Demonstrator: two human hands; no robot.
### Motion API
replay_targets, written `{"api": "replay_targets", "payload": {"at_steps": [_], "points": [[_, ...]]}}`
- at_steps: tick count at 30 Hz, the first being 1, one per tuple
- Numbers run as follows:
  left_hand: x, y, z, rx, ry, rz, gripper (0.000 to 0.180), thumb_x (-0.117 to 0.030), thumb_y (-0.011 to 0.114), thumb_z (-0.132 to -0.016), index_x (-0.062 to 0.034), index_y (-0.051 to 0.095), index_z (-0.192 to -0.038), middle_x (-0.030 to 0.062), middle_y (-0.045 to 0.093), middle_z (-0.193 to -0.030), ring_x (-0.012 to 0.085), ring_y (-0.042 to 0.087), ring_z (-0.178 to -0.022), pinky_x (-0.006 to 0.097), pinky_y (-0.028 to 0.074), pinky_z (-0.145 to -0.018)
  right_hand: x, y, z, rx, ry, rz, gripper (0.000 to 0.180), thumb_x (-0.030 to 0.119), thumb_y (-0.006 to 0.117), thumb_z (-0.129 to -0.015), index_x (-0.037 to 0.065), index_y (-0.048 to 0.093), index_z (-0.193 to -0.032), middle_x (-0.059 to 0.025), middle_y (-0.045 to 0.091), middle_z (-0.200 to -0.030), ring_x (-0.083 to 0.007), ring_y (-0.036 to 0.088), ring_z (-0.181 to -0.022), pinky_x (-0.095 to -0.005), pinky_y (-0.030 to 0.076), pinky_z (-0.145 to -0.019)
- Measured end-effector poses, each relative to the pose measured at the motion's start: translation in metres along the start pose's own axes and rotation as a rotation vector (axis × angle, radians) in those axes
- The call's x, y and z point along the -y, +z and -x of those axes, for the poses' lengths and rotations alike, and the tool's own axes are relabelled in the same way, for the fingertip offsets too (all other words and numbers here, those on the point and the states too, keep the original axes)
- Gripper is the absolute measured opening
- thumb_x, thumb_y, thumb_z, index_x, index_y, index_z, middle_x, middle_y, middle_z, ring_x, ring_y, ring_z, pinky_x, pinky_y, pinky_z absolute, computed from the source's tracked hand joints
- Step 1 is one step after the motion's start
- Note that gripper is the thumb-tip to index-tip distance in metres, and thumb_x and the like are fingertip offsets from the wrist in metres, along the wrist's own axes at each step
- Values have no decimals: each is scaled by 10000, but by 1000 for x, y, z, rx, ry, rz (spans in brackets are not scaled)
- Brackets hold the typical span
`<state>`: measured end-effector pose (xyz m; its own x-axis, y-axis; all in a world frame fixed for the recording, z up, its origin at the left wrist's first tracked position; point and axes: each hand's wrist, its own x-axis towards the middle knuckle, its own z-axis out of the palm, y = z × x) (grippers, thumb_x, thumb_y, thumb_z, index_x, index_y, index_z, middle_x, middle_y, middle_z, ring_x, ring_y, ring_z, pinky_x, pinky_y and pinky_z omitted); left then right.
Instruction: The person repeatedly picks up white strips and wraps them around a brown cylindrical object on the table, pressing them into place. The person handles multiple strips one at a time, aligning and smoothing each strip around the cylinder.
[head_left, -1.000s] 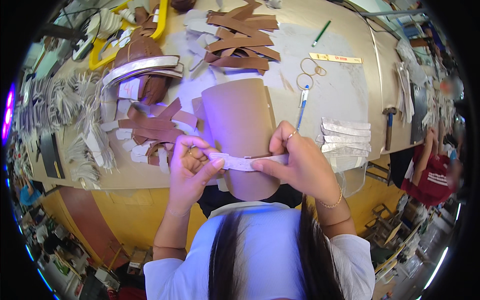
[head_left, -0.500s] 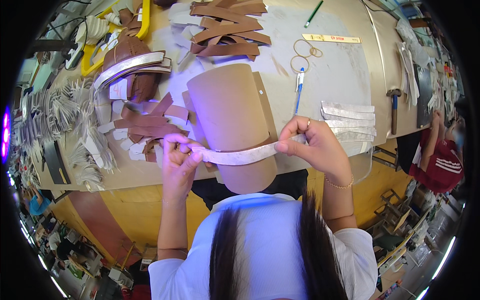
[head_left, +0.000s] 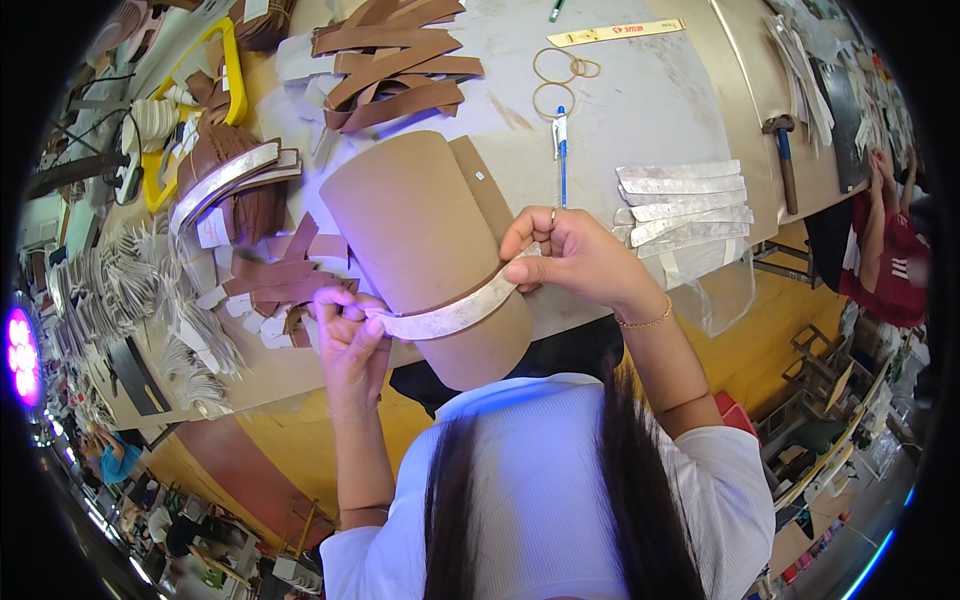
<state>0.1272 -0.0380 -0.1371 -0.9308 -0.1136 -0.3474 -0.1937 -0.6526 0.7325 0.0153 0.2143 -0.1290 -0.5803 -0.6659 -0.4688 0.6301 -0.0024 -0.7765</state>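
A tan, rounded cardboard form (head_left: 410, 215) lies on the bench in front of me, its near end toward my body. Across its near part curves a pale whitish strip (head_left: 445, 318), with a thin brown edge showing along its far side. My left hand (head_left: 350, 325) pinches the strip's left end between thumb and fingers. At the other end, my right hand (head_left: 560, 255) grips it with thumb and forefinger. The strip bends down over the form between both hands. Left of the form lie loose brown strips (head_left: 275, 270) with pale ends.
Farther off are a heap of brown strips (head_left: 400, 70), a blue pen (head_left: 562, 155), rubber bands (head_left: 556, 98) and a yellowish ruler-like strip (head_left: 620, 32). Several whitish strips (head_left: 690, 205) lie right, near a hammer (head_left: 785, 165). Bundled strips (head_left: 240, 185) stand left. Another person (head_left: 890, 250) is at far right.
The whitish strip now bends more closely round the form, its right end pulled up and away from me. The view has shifted, so bench items appear moved left.
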Motion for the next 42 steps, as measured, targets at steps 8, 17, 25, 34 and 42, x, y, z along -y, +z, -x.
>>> {"api": "replay_targets", "payload": {"at_steps": [8, 17, 25, 34, 42], "points": [[5, -8, 2, 5, -21, 72, 430, 52, 648, -817, -123, 386, -1110, 78, 585, -943, 170, 586, -913, 311, 487, -851, -16, 0, 0, -5, -85, -183, 416, 132, 667, -874, 30, 448, -1213, 18, 583, -852, -50, 576, -744, -195, 488, -686], [8, -10, 1, 47, 21, 65, 436, 30, 654, -819, -105, 390, -1138, 79, 592, -1038, 180, 601, -983, 338, 505, -896, -36, 25, 6, -371, -365, 170, 435, 119, 678, -864, 60, 421, -1209, 20, 445, -875, -57, 478, -782, -196, 425, -742], [9, -7, 3, 21, 22, 66, 423, 35, 646, -823, -98, 393, -1135, 66, 590, -999, 174, 602, -967, 335, 495, -907, -57, 43, 18, -604, -594, 561, 153, 80, 639, -863, 22, 591, -997, -103, 608, -992, -247, 578, -898, -316, 457, -803], [8, 0, 3, 19, 38, 36, 349, 37, 606, -848, -107, 399, -1090, 49, 543, -913, 179, 579, -834, 328, 503, -765, -55, 35, 32, -455, -417, 649, 329, 161, 508, -944, 6, 556, -1230, -167, 598, -1209, -315, 559, -1103, -380, 396, -971], [12, 14, 19, -41, 150, 58, 345, 17, 620, -850, -100, 406, -1094, 55, 531, -974, 165, 581, -908, 298, 491, -816, 24, 79, 43, -274, -811, 1264, 517, 352, 505, -931, 19, 480, -1326, -174, 448, -1392, -320, 369, -1334, -466, 212, -1117]]}}
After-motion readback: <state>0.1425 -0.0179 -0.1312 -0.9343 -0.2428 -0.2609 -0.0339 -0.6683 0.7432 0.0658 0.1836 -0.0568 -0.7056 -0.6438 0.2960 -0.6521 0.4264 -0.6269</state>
